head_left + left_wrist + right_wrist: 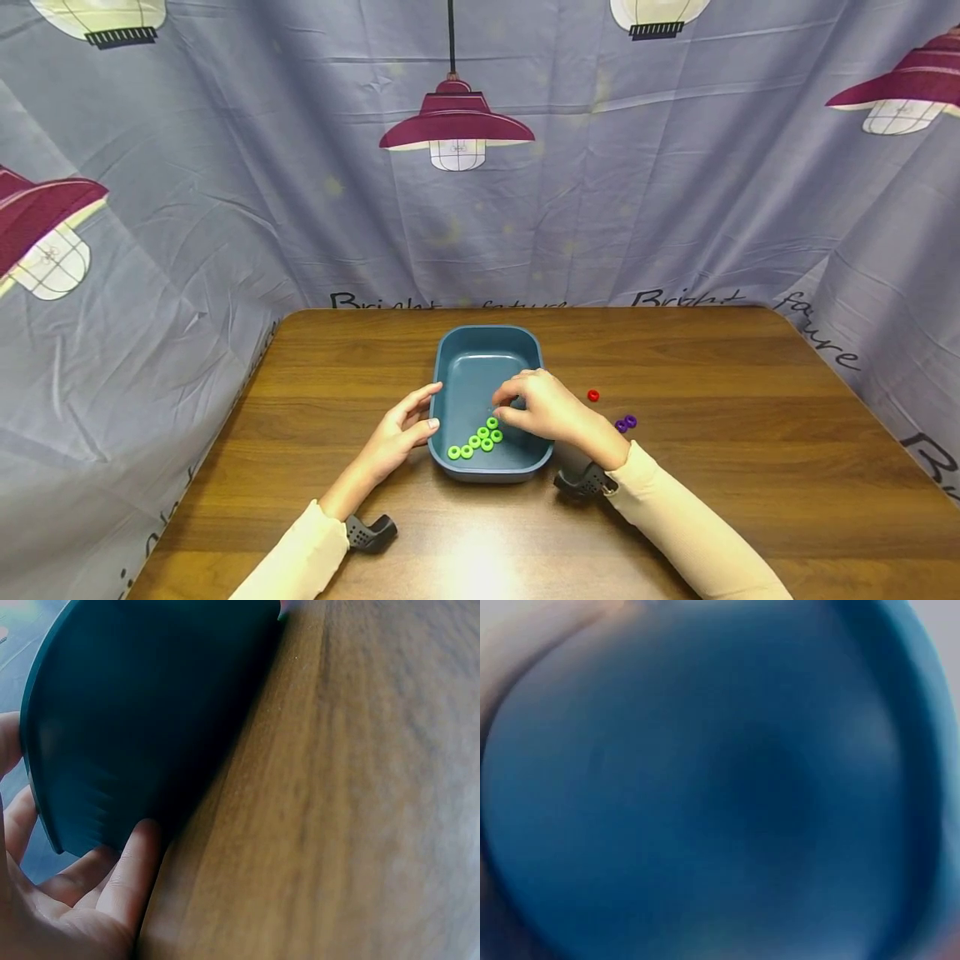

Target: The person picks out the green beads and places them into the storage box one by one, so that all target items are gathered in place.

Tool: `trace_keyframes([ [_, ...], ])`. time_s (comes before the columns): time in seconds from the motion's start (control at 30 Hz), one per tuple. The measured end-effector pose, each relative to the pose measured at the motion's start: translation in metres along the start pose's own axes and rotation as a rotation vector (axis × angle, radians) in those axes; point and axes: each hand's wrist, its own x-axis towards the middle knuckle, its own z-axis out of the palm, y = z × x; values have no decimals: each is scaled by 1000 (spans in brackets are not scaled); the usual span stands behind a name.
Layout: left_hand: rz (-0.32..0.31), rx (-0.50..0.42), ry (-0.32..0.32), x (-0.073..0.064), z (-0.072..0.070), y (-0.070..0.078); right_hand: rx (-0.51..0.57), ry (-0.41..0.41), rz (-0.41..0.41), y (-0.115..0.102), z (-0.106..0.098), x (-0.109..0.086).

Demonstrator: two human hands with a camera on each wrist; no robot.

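Note:
A blue-green rectangular tray [487,477] stands on the table, with several bright green rings [487,444] on its floor toward the near left. At its left side, my left hand [397,429] touches the rim with thumb and index finger. The left wrist view shows other fingers [131,877] resting against the outer wall. Over the tray's right half is my right hand [540,404], its fingers bent downward. Thumb and index tip are slightly apart above the upper green rings, and no object shows between them. The right wrist view is blurred and mostly filled with blue.
Right of the tray, a red ring [593,395] and two purple rings [630,421] lie on the wooden table [712,467]. A printed curtain [480,233] hangs behind the table's far edge. Both wrists wear black mounts.

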Motion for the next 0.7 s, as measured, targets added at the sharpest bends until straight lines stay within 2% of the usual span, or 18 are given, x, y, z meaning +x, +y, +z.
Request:
trace_keyframes([
  [0.2,1,0,5,0,1,0,55,278,13,17,-17,-21],
  [0.33,0,2,5,0,1,-1,35,353,63,32,-28,-38],
  [0.5,2,11,7,0,0,-1,18,329,145,50,-35,-62],
  [0.7,5,7,9,0,1,-1,-42,178,242,61,-35,-86],
])
